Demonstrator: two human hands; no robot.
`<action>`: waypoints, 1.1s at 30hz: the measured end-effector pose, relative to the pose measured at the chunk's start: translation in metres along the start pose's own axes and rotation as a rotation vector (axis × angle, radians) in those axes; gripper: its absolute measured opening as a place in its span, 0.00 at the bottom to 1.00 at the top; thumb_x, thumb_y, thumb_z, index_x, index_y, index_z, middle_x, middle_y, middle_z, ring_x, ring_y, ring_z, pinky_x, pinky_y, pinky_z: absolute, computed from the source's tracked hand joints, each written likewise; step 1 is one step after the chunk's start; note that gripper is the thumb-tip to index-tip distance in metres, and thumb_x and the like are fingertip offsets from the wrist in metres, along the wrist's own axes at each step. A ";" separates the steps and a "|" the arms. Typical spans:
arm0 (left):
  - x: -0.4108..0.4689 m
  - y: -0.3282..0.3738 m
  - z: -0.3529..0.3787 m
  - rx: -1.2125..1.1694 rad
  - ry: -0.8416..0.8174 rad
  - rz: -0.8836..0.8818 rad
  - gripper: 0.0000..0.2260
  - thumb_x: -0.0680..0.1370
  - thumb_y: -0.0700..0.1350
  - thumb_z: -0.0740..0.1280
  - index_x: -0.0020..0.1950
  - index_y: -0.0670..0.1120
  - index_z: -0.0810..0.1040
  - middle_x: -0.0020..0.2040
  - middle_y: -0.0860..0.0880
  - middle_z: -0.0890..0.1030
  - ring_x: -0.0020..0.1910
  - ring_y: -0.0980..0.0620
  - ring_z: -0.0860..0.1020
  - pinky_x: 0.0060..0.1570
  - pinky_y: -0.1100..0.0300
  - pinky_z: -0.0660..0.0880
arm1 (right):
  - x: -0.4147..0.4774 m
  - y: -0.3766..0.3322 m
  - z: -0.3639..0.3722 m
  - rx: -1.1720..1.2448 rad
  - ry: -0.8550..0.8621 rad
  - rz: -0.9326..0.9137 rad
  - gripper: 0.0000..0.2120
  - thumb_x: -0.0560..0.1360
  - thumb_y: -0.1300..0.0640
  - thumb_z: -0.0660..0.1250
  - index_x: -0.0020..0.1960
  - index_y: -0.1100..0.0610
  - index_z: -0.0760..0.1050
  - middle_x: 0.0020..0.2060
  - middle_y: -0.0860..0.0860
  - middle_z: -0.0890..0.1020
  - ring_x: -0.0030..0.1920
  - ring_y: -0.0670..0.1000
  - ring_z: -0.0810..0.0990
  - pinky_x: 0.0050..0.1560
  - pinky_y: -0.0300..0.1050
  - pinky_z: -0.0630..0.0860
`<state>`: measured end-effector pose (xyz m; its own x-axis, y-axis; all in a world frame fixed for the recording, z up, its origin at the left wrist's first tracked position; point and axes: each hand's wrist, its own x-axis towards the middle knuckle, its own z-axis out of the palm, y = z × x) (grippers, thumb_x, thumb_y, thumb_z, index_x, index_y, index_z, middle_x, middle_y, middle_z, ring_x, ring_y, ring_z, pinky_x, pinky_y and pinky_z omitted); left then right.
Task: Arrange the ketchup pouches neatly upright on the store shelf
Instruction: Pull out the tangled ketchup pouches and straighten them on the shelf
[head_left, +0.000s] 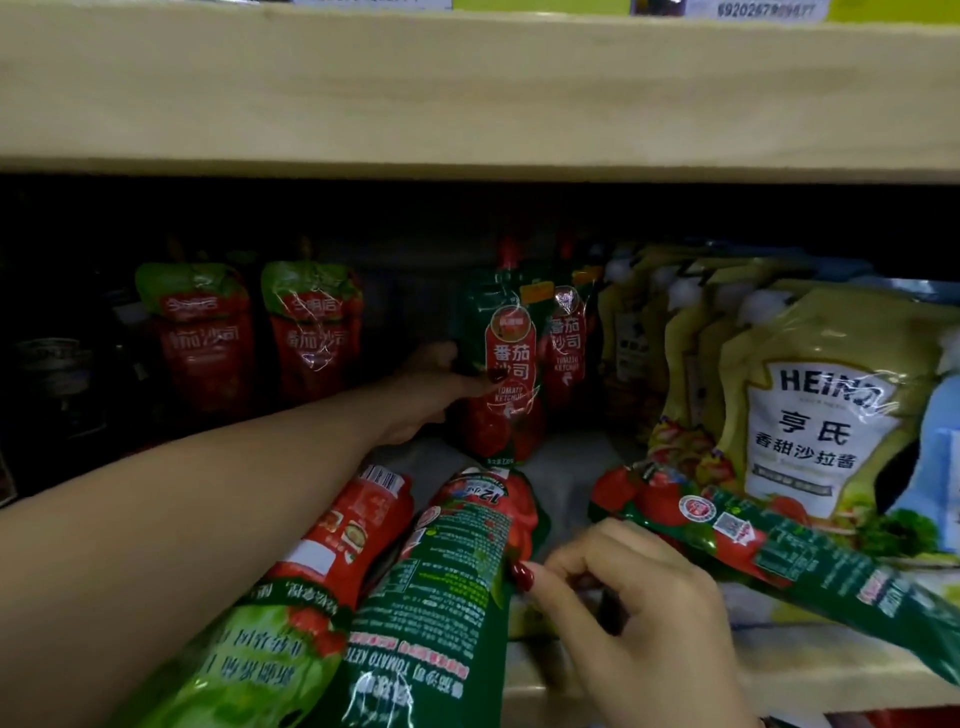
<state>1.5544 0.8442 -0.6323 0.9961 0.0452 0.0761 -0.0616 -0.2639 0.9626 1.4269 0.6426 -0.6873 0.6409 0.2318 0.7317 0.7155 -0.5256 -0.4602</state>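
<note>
My left hand reaches deep into the shelf and grips an upright dark green and red ketchup pouch by its left side. A second upright pouch stands just behind it to the right. Two red pouches with light green tops stand upright at the back left. Three pouches lie flat at the front: a red and light green one, a dark green one and another dark green one at the right. My right hand pinches the edge of the middle flat pouch.
Yellow Heinz salad dressing pouches stand in a row at the right. The wooden shelf board above hangs low over the compartment. Dark bottles stand at the far left. The shelf's front edge runs along the bottom right.
</note>
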 end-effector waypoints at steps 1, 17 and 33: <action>0.000 0.000 -0.003 0.020 0.002 0.004 0.09 0.72 0.42 0.71 0.46 0.54 0.75 0.44 0.56 0.80 0.43 0.61 0.77 0.32 0.63 0.72 | 0.000 0.000 0.000 -0.001 0.003 -0.010 0.10 0.67 0.44 0.68 0.31 0.47 0.75 0.29 0.39 0.74 0.34 0.41 0.75 0.33 0.40 0.73; 0.006 -0.002 -0.022 0.109 0.015 -0.044 0.11 0.70 0.43 0.73 0.50 0.51 0.76 0.48 0.52 0.80 0.49 0.54 0.76 0.39 0.57 0.75 | 0.000 -0.001 0.002 -0.105 0.030 -0.045 0.12 0.69 0.41 0.64 0.31 0.46 0.70 0.29 0.40 0.72 0.33 0.39 0.72 0.33 0.37 0.69; -0.013 0.013 -0.030 0.138 0.065 -0.092 0.26 0.71 0.42 0.73 0.67 0.39 0.70 0.62 0.44 0.76 0.60 0.47 0.75 0.52 0.53 0.76 | -0.004 -0.005 0.000 -0.056 0.022 -0.036 0.11 0.71 0.46 0.64 0.33 0.50 0.72 0.31 0.42 0.73 0.34 0.45 0.74 0.33 0.42 0.71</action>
<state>1.5386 0.8690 -0.6131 0.9906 0.1367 0.0104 0.0435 -0.3854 0.9217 1.4205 0.6448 -0.6879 0.6081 0.2341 0.7586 0.7213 -0.5620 -0.4048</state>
